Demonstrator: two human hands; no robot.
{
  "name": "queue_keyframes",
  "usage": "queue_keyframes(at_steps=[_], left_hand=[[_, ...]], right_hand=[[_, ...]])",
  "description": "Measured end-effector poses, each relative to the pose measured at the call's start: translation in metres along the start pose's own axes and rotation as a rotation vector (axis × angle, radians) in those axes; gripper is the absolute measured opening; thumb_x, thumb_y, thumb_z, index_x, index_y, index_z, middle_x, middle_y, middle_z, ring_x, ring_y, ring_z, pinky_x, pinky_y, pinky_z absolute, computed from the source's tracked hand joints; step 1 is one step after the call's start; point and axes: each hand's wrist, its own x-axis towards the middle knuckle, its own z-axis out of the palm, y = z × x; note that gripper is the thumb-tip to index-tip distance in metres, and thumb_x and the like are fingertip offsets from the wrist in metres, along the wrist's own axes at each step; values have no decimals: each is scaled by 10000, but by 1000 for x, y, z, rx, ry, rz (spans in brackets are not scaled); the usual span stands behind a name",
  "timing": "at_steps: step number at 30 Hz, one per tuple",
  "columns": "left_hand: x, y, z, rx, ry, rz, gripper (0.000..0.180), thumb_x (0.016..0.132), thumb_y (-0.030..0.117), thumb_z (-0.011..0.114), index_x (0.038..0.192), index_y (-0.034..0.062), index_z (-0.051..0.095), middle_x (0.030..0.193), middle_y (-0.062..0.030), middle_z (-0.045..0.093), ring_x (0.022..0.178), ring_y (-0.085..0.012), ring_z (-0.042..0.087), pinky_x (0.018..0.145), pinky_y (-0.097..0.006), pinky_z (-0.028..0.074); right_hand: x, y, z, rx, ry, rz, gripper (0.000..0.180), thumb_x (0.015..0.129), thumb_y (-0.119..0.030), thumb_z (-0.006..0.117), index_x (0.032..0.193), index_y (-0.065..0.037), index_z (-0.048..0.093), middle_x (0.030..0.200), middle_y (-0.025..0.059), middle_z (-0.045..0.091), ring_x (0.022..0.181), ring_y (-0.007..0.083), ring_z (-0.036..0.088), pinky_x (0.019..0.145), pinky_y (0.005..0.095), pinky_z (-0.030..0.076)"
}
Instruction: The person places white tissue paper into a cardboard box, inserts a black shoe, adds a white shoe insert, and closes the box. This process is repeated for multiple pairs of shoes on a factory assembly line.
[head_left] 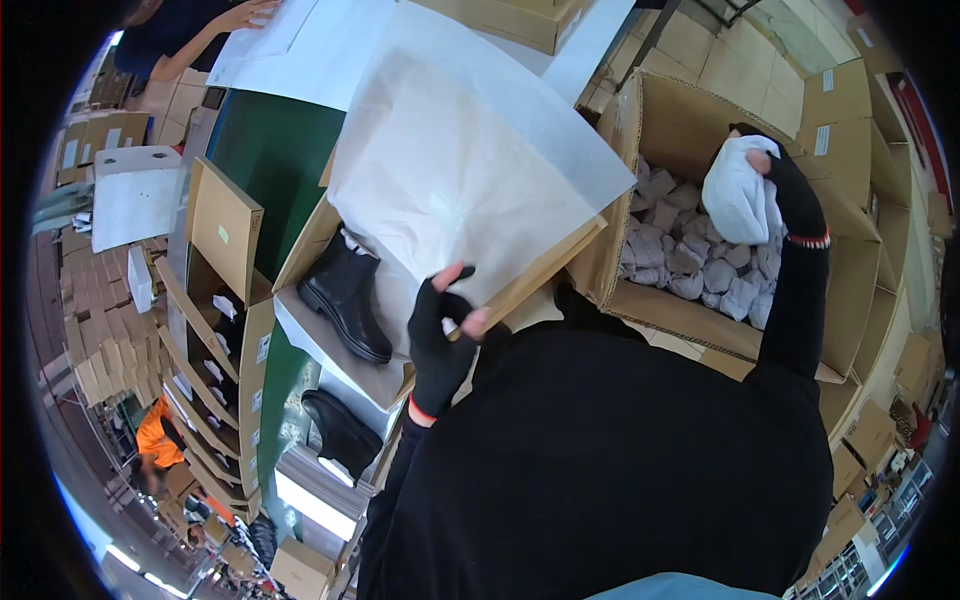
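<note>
right fingers (762, 162): clamped on one white wad (738, 195), which i hold over the open carton (690, 105).
left fingers (474, 322): parted, at the near side of the shoebox (305, 240); i cannot tell whether they pinch its rim.
step: i judge this to be fetching stuffing from the carton for packing the boots.
next move: as i read it, it calls for carrying the wad leftward to the boots, clear of the tissue paper.
boots: two, both black. one boot (345, 300) lies in the shoebox, left of my left fingers; the other boot (340, 430) is outside it, lower left of them.
tissue paper: one spread (450, 150), beyond my left fingers; i cannot count its layers.
wads: one in my right fingers; many paper wads (690, 255) in the carton below and left of them, too overlapped to count.
containers: one shoebox at my left fingers, one carton under my right.
counter (265, 150): green, beyond and left of my left fingers.
</note>
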Motion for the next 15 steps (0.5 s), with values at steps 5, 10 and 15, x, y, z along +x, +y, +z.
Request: queue_keyframes(at_steps=[5, 10, 15], left_hand=[[24, 32, 2, -84, -190, 338, 1048, 635, 207, 851, 1474, 36, 246, 1426, -149, 393, 1195, -253, 510, 952, -360, 433], [-4, 27, -65, -314, -227, 219, 982, 584, 230, 866, 1406, 44, 364, 1347, -119, 474, 1248, -259, 489, 1021, -354, 392], [-54, -5, -118, -136, 33, 341, 846, 623, 243, 835, 1333, 33, 427, 1273, -109, 505, 1151, -240, 537, 957, -347, 427]], right_hand=[[-29, -15, 166, -216, -229, -315, 577, 823, -268, 718, 1279, 12, 503, 1140, 71, 612, 1064, 135, 558, 930, 287, 434], [-66, -49, 299, 246, -780, -120, 510, 862, -169, 655, 1298, 28, 478, 1173, 81, 608, 1102, 157, 547, 951, 318, 428], [-65, 8, 385, -170, -715, -347, 467, 865, -73, 610, 1305, 10, 477, 1147, 102, 632, 1067, 164, 582, 935, 323, 441]])
